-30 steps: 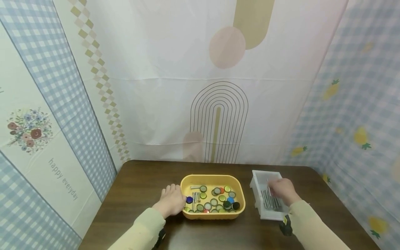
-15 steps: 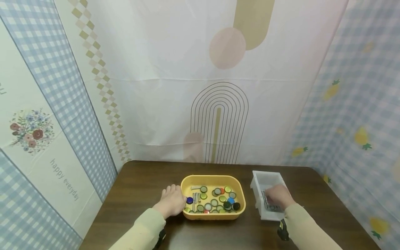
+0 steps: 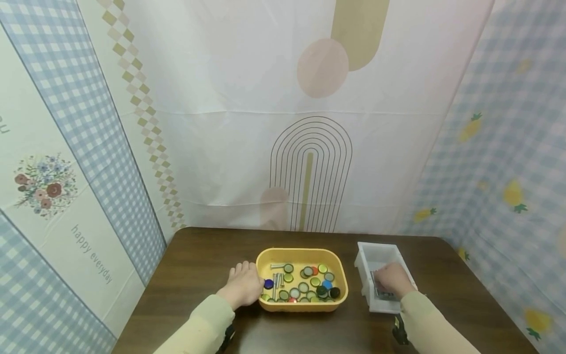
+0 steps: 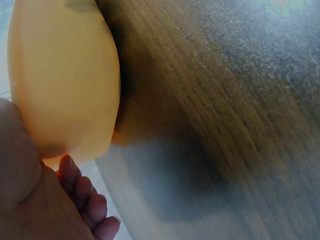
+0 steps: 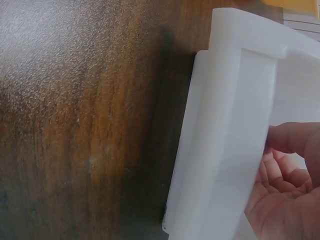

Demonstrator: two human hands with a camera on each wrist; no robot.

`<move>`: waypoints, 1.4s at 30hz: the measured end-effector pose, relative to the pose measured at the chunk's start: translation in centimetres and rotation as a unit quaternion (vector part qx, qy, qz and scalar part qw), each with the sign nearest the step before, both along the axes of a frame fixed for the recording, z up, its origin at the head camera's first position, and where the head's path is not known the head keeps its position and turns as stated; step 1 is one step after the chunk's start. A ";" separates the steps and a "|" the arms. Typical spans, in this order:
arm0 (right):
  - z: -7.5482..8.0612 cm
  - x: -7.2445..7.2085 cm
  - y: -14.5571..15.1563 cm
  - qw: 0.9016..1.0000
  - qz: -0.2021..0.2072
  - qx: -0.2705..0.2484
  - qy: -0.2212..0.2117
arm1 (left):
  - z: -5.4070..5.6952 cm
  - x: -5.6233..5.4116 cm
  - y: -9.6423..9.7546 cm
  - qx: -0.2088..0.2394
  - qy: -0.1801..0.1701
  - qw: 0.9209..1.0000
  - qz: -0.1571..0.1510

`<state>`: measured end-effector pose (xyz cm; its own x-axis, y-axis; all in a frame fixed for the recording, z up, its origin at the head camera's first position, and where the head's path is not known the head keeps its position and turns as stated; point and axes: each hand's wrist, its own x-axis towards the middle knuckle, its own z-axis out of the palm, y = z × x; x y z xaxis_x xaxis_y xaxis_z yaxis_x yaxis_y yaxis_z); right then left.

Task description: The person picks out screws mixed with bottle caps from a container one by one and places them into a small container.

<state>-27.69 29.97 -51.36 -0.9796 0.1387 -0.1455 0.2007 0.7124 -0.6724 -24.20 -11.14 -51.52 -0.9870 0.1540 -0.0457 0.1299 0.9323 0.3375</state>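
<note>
My left hand (image 3: pixel 243 284) rests at the left end of a yellow plastic tub (image 3: pixel 302 307), its loosely bent fingers (image 4: pixel 82 186) beside the outer wall. Inside the tub lie several bottle caps (image 3: pixel 303 287) in green, silver, red, blue and black, with several silver bolts (image 3: pixel 275 280) at the left side. My right hand (image 3: pixel 393 279) reaches down into a white plastic bin (image 3: pixel 364 275) where more silver bolts (image 3: pixel 385 295) lie. Thumb and index finger come together in a pinch at a bolt; the near wall hides their tips in the right wrist view.
Both containers stand on a dark brown wooden table (image 3: pixel 208 246), the bin to the right of the tub with a strip of tabletop between. Patterned cloth (image 3: pixel 230 147) hangs behind the table and along both sides.
My right hand has lowered a bolt from above the white bin down among the other bolts, shifting slightly left. My left hand and the tub have stayed in place.
</note>
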 end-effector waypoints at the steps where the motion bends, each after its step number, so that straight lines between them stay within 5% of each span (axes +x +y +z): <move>1: 0.0 0.0 0.0 1.000 0.000 0.001 0.001 | 0.0 0.0 0.0 0.001 -0.001 1.000 0.000; 7: 0.7 0.0 0.2 1.000 0.004 0.010 -0.002 | 0.0 0.1 0.0 0.005 0.000 1.000 -0.001; 12: 3.1 -0.3 -0.4 1.000 -0.011 0.002 0.020 | 0.0 0.1 -0.1 0.002 0.000 1.000 -0.003; 17: 6.0 -0.8 -3.9 0.989 -0.014 -0.131 0.060 | 0.2 0.0 -0.4 0.002 0.001 1.000 0.003; 22: 7.3 -1.0 -8.7 0.971 0.002 -0.239 0.011 | 0.4 0.1 -0.4 0.002 -0.003 1.000 0.002; 31: 4.7 -1.3 -16.2 0.951 0.056 -0.296 -0.073 | 0.0 0.2 -0.1 0.000 -0.010 1.000 -0.002; 35: 3.5 -0.6 -19.2 0.953 0.086 -0.276 -0.091 | 0.2 0.3 -0.1 0.008 -0.010 1.000 -0.001; 42: 2.1 0.2 -22.7 0.972 0.093 -0.193 -0.093 | 0.2 0.1 -0.1 0.003 -0.001 1.000 0.000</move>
